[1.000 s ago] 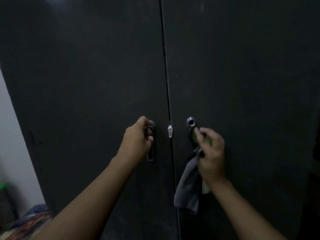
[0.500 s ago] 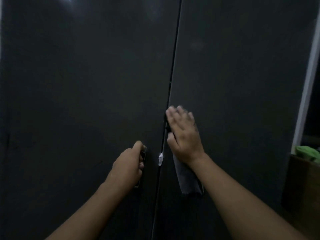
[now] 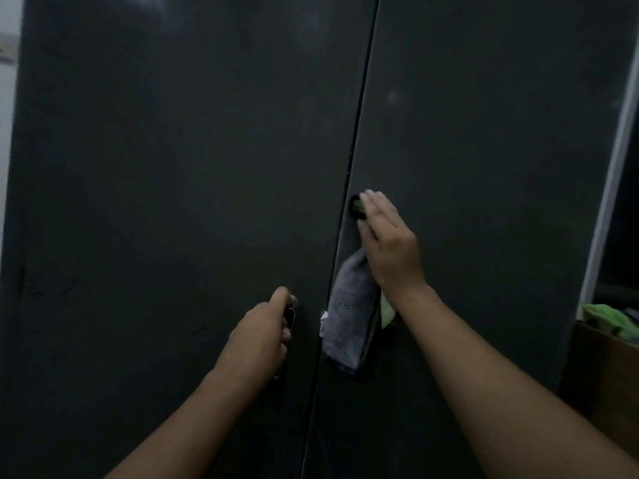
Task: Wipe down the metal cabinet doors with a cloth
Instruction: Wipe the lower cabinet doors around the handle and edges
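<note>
Two dark metal cabinet doors fill the view: the left door and the right door, meeting at a thin seam. My left hand grips the metal handle of the left door. My right hand lies flat with straight fingers, pressing a grey and green cloth against the right door just beside the seam. The cloth's loose end hangs below my wrist. The right door's lock is hidden under the hand and cloth.
A white wall edge runs down the right of the cabinet. Below it a brown box holds green fabric. A pale wall strip shows at the far left. A small white tag sits at the seam.
My right hand went from the right door's lock area up the door, flattening the cloth against it. The view shifted up and right. My left hand stayed on the handle.
</note>
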Demonstrator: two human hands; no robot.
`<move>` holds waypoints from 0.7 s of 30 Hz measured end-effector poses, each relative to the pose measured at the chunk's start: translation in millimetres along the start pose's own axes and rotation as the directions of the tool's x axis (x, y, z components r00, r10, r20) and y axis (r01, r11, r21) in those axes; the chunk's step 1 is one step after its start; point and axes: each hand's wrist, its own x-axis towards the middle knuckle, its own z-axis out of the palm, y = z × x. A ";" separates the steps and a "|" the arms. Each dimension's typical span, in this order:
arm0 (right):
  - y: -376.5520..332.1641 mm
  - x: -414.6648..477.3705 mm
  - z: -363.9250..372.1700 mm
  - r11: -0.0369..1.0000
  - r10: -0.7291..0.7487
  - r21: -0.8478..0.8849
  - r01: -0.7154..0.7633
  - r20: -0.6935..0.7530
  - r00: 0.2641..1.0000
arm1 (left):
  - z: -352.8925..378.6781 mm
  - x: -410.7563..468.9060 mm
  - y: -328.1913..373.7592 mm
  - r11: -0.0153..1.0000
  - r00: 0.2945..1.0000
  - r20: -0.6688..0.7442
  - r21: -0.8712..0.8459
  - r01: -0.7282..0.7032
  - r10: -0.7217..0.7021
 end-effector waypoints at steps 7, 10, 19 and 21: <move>-8.1 -31.5 7.9 0.934 -0.334 0.027 0.357 0.424 0.842 | -6.4 -6.1 5.6 0.979 1.000 0.001 0.203 -0.025 0.026; 5.4 -39.1 1.1 0.871 -0.468 0.105 0.480 0.475 0.745 | -27.6 -2.7 11.6 0.905 0.995 -0.025 0.419 -0.080 0.100; 24.7 69.4 -28.1 0.980 -0.193 -0.040 0.197 0.097 0.976 | -70.2 55.9 46.3 0.833 0.928 -0.217 0.533 -0.146 0.301; 21.3 99.9 -24.4 0.983 -0.164 -0.066 0.169 0.078 0.983 | -67.0 64.5 41.8 0.854 0.946 -0.151 0.488 -0.180 0.286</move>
